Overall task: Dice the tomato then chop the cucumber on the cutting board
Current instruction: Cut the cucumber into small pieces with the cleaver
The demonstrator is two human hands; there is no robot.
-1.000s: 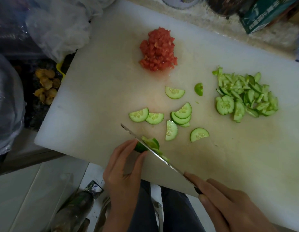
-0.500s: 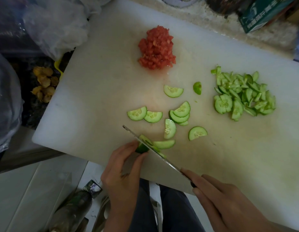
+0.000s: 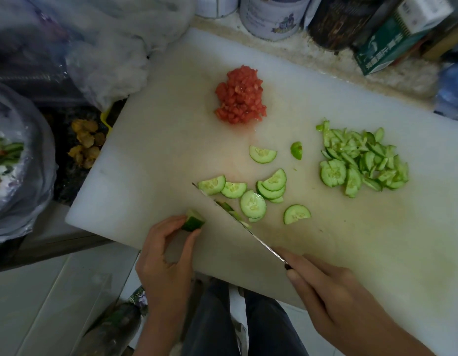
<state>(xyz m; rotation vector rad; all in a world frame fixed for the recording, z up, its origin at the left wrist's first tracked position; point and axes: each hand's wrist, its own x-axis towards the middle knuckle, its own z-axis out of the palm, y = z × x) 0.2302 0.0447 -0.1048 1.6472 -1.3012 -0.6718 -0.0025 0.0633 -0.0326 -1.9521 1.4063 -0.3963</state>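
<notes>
Stub [image 3: 194, 221]: short cucumber end, dark green skin, pale cut face turned up toward approx. 1 o'clock. Sits at the board's [image 3: 156, 155] near-left edge, approx. 7 o'clock on the board.

Left grip [image 3: 166, 258]: grasping the stub, pinched btwn thumb and fingertips. Whether the stub touches the board cannot be told.

Key relation: stub lies at 9 o'clock of the knife [image 3: 264, 246], apart from it, bare board btwn. Blade runs 10-to-4, tip at 10, edge down on the board. Stub's long axis too short to read w/ certainty. Left grip is the nearer by far.

Right grip [image 3: 335, 299]: clenched on the knife handle at 4 o'clock, handle mostly hidden.

Slices [image 3: 253, 204]: half-moons and one round, loose at 2 o'clock of the blade; a few green bits lie against the blade.

Pile [image 3: 364, 163]: finer-cut cucumber, 3 o'clock on the board. Tomato [image 3: 240, 96]: diced, heaped at 12 o'clock, wet patch beside it.

Judgement: tomato step done; cucumber nearly done. Stub looks like scrap; slices likely want cutting down to match the pile.

Off-board: bench [image 3: 325, 60] carries tins [image 3: 271, 16] at 12, carton [image 3: 392, 39] at 1; bags [image 3: 107, 47] at 10.
</notes>
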